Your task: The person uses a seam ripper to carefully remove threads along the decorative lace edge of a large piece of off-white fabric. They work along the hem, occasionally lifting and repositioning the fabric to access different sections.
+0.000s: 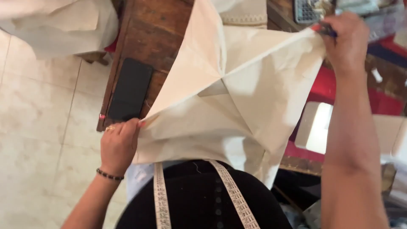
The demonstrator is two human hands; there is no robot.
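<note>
Cream cloth [237,97] pulled taut across the middle of the view, over the dark wooden table [152,29], folded and creased, not yet laid flat. Left hand [120,142] at eight o'clock, closed, pinching the near corner. Right hand [347,38] up at two o'clock, fist shut on the far corner, with a red and dark pen-like thing [324,29] in it. Black phone [130,89] at nine o'clock, just beside the cloth. Measuring tape [160,199] hanging at six o'clock. Spread under way; smoothing seemingly left.
</note>
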